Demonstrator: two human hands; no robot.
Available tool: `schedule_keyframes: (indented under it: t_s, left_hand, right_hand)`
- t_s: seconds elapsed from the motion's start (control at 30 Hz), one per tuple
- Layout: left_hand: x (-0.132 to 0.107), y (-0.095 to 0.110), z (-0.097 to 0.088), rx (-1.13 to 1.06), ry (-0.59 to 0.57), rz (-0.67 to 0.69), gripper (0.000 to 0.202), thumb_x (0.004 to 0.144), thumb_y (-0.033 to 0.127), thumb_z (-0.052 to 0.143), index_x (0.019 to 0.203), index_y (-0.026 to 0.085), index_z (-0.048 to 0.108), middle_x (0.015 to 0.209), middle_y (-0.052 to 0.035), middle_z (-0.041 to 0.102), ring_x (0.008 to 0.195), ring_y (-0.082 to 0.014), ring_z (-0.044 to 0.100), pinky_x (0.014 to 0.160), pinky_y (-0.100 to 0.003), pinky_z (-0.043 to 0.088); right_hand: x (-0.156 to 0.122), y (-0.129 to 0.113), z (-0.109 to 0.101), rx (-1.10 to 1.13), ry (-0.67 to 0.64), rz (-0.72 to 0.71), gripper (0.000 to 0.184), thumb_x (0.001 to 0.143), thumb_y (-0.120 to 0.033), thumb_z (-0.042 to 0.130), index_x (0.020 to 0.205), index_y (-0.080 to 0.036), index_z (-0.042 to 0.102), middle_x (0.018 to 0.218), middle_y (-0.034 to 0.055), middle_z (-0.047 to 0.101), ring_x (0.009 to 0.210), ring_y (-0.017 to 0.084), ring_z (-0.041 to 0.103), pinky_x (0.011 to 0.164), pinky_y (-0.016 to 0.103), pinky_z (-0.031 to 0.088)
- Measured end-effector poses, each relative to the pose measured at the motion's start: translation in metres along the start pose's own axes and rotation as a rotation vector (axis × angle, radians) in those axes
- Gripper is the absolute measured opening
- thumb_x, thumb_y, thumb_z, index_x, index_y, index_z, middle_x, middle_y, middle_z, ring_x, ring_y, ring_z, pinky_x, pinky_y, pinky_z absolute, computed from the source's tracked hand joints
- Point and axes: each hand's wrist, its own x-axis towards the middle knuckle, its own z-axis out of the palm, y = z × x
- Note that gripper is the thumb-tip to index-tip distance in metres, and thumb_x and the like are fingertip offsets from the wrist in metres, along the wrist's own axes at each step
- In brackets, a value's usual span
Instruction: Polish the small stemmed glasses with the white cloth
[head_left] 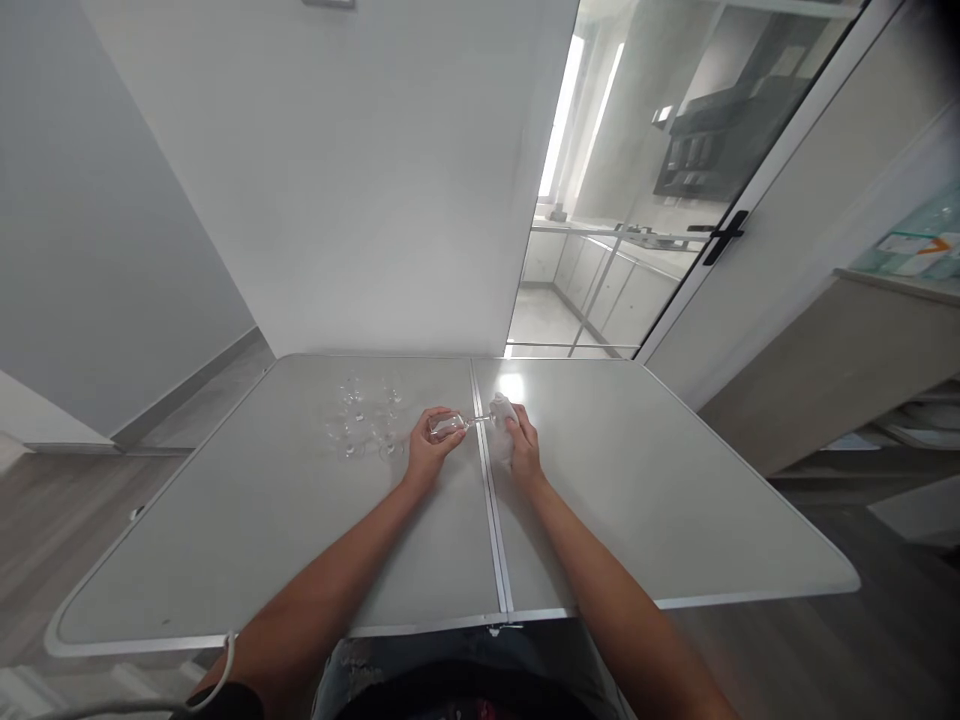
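My left hand (429, 447) is closed round the bowl of a clear stemmed glass (450, 428) that lies sideways over the grey folding table (300, 540), its stem pointing right. My right hand (523, 445) is closed on the glass's foot (500, 408), possibly with a pale cloth; I cannot tell for sure. Several more clear glasses (364, 420) stand on the table just left of my left hand.
A centre seam (491, 510) runs down the tabletop between my hands. A white wall stands behind the table. A glass sliding door (675, 200) with a black handle opens at the back right. A wooden counter (862, 350) stands to the right.
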Motion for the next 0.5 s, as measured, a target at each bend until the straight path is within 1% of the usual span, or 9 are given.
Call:
schedule_keyframes:
  t_s: [0.07, 0.1, 0.2, 0.23, 0.3, 0.37, 0.4, 0.5]
  left_hand:
    - [0.0004, -0.0003, -0.0001, 0.005, -0.011, 0.006, 0.051, 0.068, 0.031, 0.086, 0.11, 0.023, 0.059, 0.118, -0.0093, 0.068, 0.094, -0.022, 0.073, 0.092, -0.041, 0.056]
    - [0.0009, -0.0002, -0.0003, 0.007, -0.008, 0.02, 0.051, 0.068, 0.031, 0.086, 0.11, 0.022, 0.059, 0.119, -0.0094, 0.068, 0.095, -0.0222, 0.073, 0.092, -0.041, 0.055]
    - [0.0025, 0.0005, -0.0012, 0.023, 0.058, 0.074, 0.05, 0.068, 0.033, 0.086, 0.109, 0.022, 0.06, 0.118, -0.0093, 0.068, 0.096, -0.0217, 0.072, 0.094, -0.041, 0.055]
    - [0.0027, 0.0008, -0.0014, 0.03, 0.077, 0.082, 0.05, 0.068, 0.033, 0.086, 0.109, 0.022, 0.06, 0.117, -0.0093, 0.069, 0.096, -0.0216, 0.072, 0.094, -0.041, 0.055]
    - [0.0022, 0.001, -0.0013, 0.038, 0.065, 0.069, 0.05, 0.068, 0.033, 0.086, 0.109, 0.022, 0.06, 0.117, -0.0096, 0.068, 0.096, -0.0216, 0.072, 0.093, -0.042, 0.055]
    - [0.0012, 0.0011, -0.0007, 0.028, 0.028, 0.05, 0.05, 0.068, 0.032, 0.086, 0.109, 0.022, 0.06, 0.118, -0.0095, 0.068, 0.095, -0.0218, 0.072, 0.093, -0.042, 0.056]
    - [0.0009, 0.0011, -0.0005, 0.021, 0.021, 0.049, 0.05, 0.068, 0.031, 0.086, 0.109, 0.022, 0.06, 0.118, -0.0093, 0.068, 0.095, -0.0218, 0.072, 0.093, -0.042, 0.056]
    - [0.0012, 0.0017, -0.0009, 0.018, 0.057, 0.072, 0.049, 0.068, 0.03, 0.086, 0.108, 0.023, 0.06, 0.118, -0.0086, 0.067, 0.096, -0.0218, 0.072, 0.094, -0.042, 0.055]
  right_hand:
    - [0.0001, -0.001, 0.0005, 0.025, 0.002, 0.013, 0.035, 0.092, -0.046, 0.051, 0.115, -0.024, 0.065, 0.099, 0.0031, 0.062, 0.088, 0.019, 0.056, 0.08, 0.03, 0.044]
    - [0.0002, -0.0008, 0.0005, 0.027, 0.001, 0.026, 0.033, 0.091, -0.046, 0.052, 0.111, -0.023, 0.066, 0.096, 0.0029, 0.061, 0.085, 0.018, 0.055, 0.078, 0.029, 0.044]
    - [-0.0002, 0.0, -0.0003, 0.021, -0.027, 0.011, 0.026, 0.089, -0.043, 0.055, 0.095, -0.021, 0.068, 0.093, 0.003, 0.059, 0.082, 0.018, 0.053, 0.075, 0.028, 0.043]
    - [-0.0007, -0.0001, -0.0006, 0.025, -0.033, -0.005, 0.025, 0.089, -0.042, 0.055, 0.093, -0.021, 0.068, 0.093, 0.0028, 0.059, 0.081, 0.017, 0.053, 0.075, 0.028, 0.043]
    - [-0.0014, -0.0007, -0.0006, 0.049, -0.024, -0.013, 0.026, 0.09, -0.043, 0.054, 0.098, -0.022, 0.068, 0.09, 0.0019, 0.059, 0.079, 0.017, 0.052, 0.074, 0.028, 0.042]
    - [-0.0014, -0.0004, 0.0, 0.084, -0.006, 0.03, 0.029, 0.09, -0.045, 0.054, 0.106, -0.023, 0.066, 0.086, 0.0008, 0.059, 0.075, 0.016, 0.051, 0.07, 0.028, 0.042]
    - [-0.001, 0.0002, 0.0003, 0.094, -0.006, 0.061, 0.03, 0.089, -0.046, 0.055, 0.106, -0.023, 0.066, 0.083, 0.0004, 0.059, 0.073, 0.016, 0.051, 0.068, 0.027, 0.042]
    - [0.0002, 0.0031, -0.0001, 0.097, -0.027, 0.121, 0.025, 0.085, -0.044, 0.059, 0.092, -0.021, 0.066, 0.078, 0.0002, 0.057, 0.069, 0.016, 0.049, 0.063, 0.026, 0.04]
